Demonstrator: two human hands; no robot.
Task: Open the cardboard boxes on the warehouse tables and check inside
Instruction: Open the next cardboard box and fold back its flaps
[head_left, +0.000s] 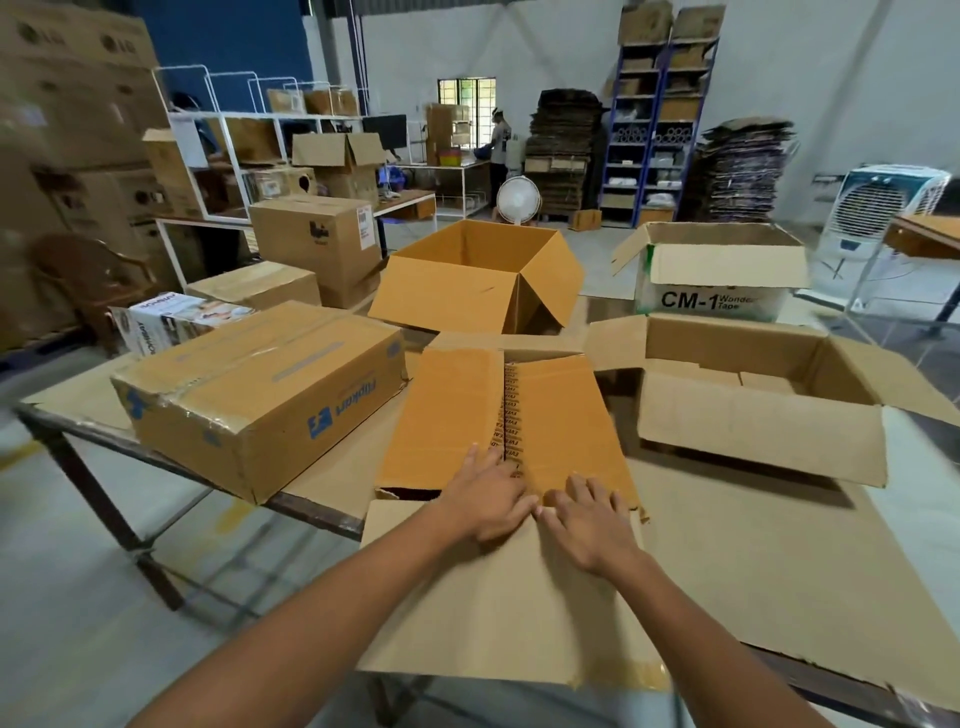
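On the near warehouse table (317, 512), the centre carton (441, 415) sits at the front edge. Its outer flap (493, 597) is folded out past the rim, and its two inner flaps meet at the seam. Left hand (488, 493) and right hand (587, 519) lie flat on them, fingers spread. Risk: weight pressed on this near end could tip the carton off the edge. Count on this table: five cartons. Rear carton (478, 280), right-hand carton (758, 410) and CM-1 carton (717, 291) open; Flipkart box (260, 395) taped shut; one in hand. Hands: two.
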